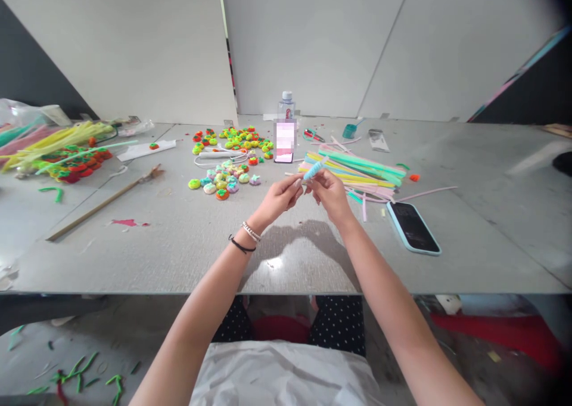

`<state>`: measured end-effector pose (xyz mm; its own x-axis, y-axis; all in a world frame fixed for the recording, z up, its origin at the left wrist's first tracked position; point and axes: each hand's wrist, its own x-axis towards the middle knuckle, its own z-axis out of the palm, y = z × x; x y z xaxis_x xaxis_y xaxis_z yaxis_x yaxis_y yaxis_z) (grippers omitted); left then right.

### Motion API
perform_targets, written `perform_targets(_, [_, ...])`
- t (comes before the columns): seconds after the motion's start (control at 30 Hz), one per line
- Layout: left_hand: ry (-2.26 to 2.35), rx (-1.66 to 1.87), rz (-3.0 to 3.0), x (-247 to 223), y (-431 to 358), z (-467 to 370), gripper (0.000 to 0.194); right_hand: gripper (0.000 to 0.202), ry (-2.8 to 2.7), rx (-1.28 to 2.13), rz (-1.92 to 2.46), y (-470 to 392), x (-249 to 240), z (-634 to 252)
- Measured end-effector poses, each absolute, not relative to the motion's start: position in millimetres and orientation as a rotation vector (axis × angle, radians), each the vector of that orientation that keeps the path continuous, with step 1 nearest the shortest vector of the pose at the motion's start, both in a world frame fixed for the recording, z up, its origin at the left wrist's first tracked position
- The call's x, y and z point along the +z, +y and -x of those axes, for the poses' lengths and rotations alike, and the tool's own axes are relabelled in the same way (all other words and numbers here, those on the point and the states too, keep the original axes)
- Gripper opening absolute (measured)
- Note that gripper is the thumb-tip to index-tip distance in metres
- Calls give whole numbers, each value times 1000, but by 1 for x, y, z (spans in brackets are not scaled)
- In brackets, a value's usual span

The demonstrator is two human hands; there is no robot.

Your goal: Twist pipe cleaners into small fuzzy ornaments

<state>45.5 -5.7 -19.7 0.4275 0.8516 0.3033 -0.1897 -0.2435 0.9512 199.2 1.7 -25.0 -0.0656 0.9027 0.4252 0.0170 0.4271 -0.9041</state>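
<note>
Close together over the middle of the table, both my hands are at a light blue pipe cleaner coil (314, 170). My left hand (283, 196) pinches its lower left end with thumb and fingers. Curled around the coil's right side are the fingers of my right hand (329, 195). Just beyond and right of them lies a bundle of pipe cleaners (373, 170) in pink, yellow, blue and green. Small finished pastel flower-like pieces (221, 179) sit in a group left of my left hand.
A phone (284, 142) with a lit screen leans before a bottle (286, 105). Another phone (414, 228) lies at right. Orange and green pieces (248, 138) cluster behind; more pipe cleaners (67, 140) and a wooden stick (102, 206) lie left. The table's front edge (286, 293) is near me.
</note>
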Motion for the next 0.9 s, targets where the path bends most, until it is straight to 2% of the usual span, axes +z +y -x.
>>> perform_targets(0.33, [357,970,-1303,-20,-7,-43,29,33,-1466,914,812,-2,-24,-197])
perform_targets(0.67, [313,1091,-1126,-20,-3,-46,18,30,-1530,973,769,0,-29,-195])
perform_targets(0.9, [320,1072,-1149,-22,-3,-46,22,38,-1576,1016,777,0,-30,-195])
